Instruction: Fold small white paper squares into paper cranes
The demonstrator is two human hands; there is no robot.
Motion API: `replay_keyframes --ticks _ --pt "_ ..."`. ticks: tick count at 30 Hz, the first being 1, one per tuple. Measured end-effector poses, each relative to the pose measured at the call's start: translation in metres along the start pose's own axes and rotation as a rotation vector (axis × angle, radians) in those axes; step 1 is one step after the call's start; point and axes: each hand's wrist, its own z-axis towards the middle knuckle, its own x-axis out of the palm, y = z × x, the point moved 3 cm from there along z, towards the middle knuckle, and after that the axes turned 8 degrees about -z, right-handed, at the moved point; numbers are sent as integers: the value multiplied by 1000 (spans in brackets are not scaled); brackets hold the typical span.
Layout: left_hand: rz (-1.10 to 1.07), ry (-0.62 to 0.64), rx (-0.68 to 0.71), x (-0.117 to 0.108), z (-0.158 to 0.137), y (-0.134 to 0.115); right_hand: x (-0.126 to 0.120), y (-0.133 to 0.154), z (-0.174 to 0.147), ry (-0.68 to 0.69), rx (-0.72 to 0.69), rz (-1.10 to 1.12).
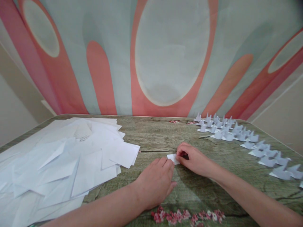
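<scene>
Paper [172, 156], seemingly light and creasable, suited edge-pinching by my right hand [193, 158]; whether my left hand [156, 180] gripped, I couldn't tell.

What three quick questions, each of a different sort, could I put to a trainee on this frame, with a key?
1. What lies between the fingertips of the left hand and those of the right hand?

2. True or false: the paper pile lies nearer the left hand than the right hand.

3. Where are the folded paper figures?
a) on the pile
b) along the picture's right side of the table
c) under the left hand

Key: 1. A small white paper. 2. True. 3. b.
</scene>
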Motion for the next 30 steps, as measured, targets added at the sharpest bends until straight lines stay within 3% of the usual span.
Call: replay_keyframes --ticks 7,15,22,30 --pt "-4 -7 3 0 0 0 0 0 2 25 15 27" --pt "-12 8 1 1 -1 1 -12 -8 -1 71 -95 49" --pt "-16 -8 -5 2 -1 2 -20 16 -27 233 -293 -207" --pt "13 -17 8 3 -1 1 -3 25 -36 141 -333 -654"
